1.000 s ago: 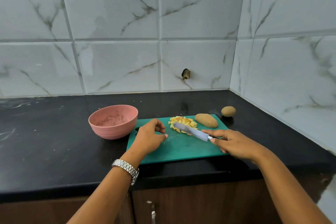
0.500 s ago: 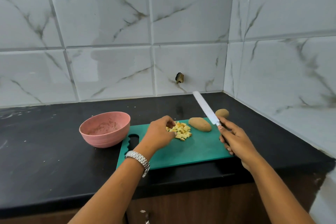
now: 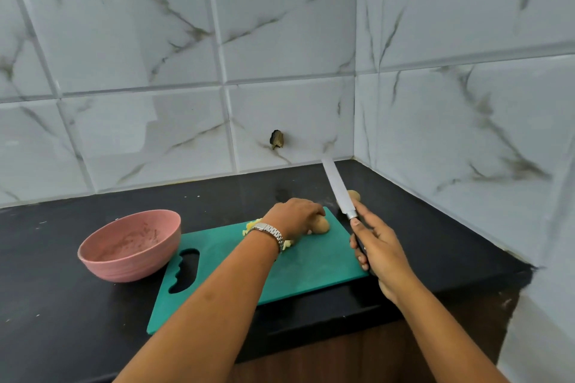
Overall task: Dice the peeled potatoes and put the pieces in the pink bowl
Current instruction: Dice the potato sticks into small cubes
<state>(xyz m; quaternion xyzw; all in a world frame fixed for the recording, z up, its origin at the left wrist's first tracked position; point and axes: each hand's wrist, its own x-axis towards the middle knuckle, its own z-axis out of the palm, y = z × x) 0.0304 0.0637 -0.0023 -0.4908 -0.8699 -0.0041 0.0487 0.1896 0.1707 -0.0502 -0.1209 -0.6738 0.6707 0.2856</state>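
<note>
A green cutting board (image 3: 311, 261) lies on the black counter. My left hand (image 3: 294, 216) reaches across it and grips a whole potato (image 3: 321, 225) at the board's far edge. Diced potato pieces (image 3: 250, 226) show beside my left wrist, mostly hidden by it. My right hand (image 3: 378, 247) holds a knife (image 3: 337, 186) by its dark handle, blade pointing up and away over the board's right edge. A second potato (image 3: 354, 195) sits on the counter behind the blade. The pink bowl (image 3: 130, 246) stands left of the board, with no pieces inside.
The black counter (image 3: 62, 305) runs into a tiled corner at the right. A small dark stub (image 3: 277, 139) sticks out of the back wall. The counter's front edge and a wooden cabinet lie below my arms.
My left hand moved from the diced pile rightward onto the whole potato. My right hand and the raised knife stayed about where they were half a second ago.
</note>
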